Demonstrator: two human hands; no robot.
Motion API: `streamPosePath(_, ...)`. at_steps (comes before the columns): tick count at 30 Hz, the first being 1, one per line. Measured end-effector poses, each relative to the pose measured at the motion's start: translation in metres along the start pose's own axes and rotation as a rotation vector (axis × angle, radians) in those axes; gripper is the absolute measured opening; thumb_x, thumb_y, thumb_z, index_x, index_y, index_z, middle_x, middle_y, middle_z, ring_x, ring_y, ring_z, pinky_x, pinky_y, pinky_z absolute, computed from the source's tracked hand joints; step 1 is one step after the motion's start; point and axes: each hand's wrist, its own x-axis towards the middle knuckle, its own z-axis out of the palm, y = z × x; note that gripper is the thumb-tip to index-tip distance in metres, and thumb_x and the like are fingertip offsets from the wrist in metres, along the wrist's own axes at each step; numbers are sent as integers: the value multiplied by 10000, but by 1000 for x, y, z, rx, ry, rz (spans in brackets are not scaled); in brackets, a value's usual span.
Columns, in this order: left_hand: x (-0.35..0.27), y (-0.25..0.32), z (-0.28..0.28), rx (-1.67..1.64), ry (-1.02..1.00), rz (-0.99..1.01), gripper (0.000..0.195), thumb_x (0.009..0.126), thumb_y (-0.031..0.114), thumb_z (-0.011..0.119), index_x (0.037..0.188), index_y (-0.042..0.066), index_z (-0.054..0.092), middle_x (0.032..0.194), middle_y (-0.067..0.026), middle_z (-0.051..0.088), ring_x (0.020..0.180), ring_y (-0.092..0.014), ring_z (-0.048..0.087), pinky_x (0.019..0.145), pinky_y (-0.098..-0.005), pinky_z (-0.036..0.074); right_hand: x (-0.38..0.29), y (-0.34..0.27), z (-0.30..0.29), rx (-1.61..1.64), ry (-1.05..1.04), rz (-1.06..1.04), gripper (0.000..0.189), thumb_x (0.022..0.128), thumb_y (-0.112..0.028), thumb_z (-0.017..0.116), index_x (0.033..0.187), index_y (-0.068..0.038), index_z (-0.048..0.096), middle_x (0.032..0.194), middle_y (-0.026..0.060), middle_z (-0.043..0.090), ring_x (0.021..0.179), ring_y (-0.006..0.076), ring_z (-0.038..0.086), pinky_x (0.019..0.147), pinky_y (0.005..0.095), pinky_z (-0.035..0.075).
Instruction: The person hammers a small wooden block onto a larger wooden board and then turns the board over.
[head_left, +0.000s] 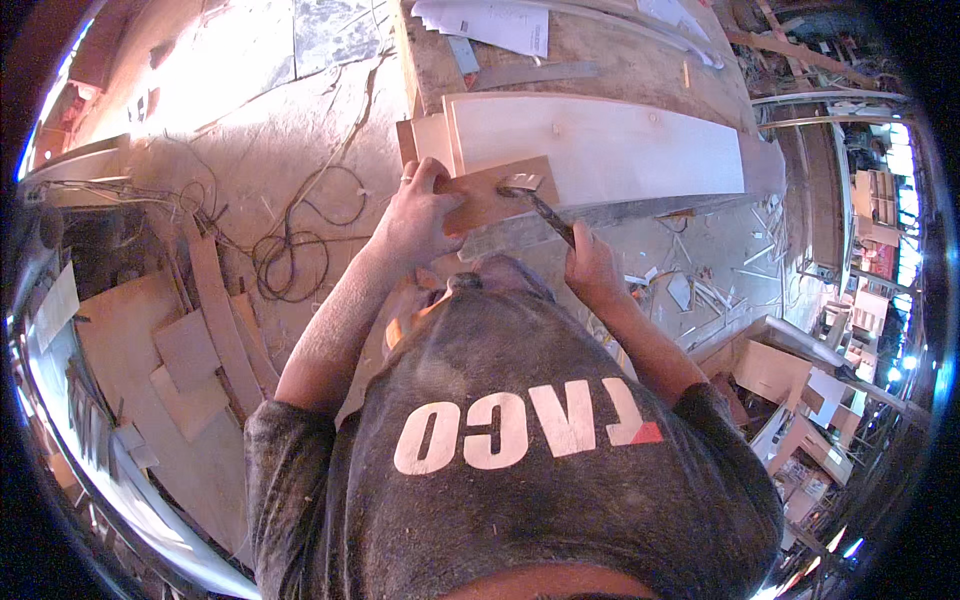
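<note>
My left hand (424, 214) grips the left end of a small brown board (484, 191), thumb on its face. That board lies slantwise against the near left corner of a long pale panel (600, 150). In my right hand (596, 266) is the dark handle of a hammer-like tool (551, 214). Its shiny metal head rests on or just above the brown board; I cannot tell whether they touch. Whether my left fingers also pinch something small is hidden.
The panel lies on a wooden workbench (645, 82) with paper sheets (495, 26) and a flat strip (536, 73). Black cable (289, 262) coils on the floor to the left. Wood offcuts (697, 289) litter the floor at right; leaning boards (187, 345) stand at left.
</note>
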Motion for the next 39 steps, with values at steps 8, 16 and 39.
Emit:
streamPosePath(8,15,16,8,-31,2,82,530,621,142,872,1129,59,744,1214,-153,491,1206,-361,498,1049,-427,546,-40,6,-19,281,438,52,223,953,-160,610,1137,-34,601,968,289,696,815,495,696,658,574,534)
streamPosePath(16,44,20,42,47,43,187,568,599,176,880,1145,88,752,1147,-137,546,1140,-357,535,1112,-495,452,-43,38,-48,101,157,317,228,964,-130,570,1171,-32,561,899,264,693,785,487,683,662,588,516)
streamPosePath(39,239,175,191,-52,-83,205,566,628,196,878,1170,82,765,1217,-157,520,1210,-379,521,1215,-534,356,-42,320,-86,141,157,364,209,964,-94,608,1157,-31,560,906,234,690,748,470,685,639,576,500)
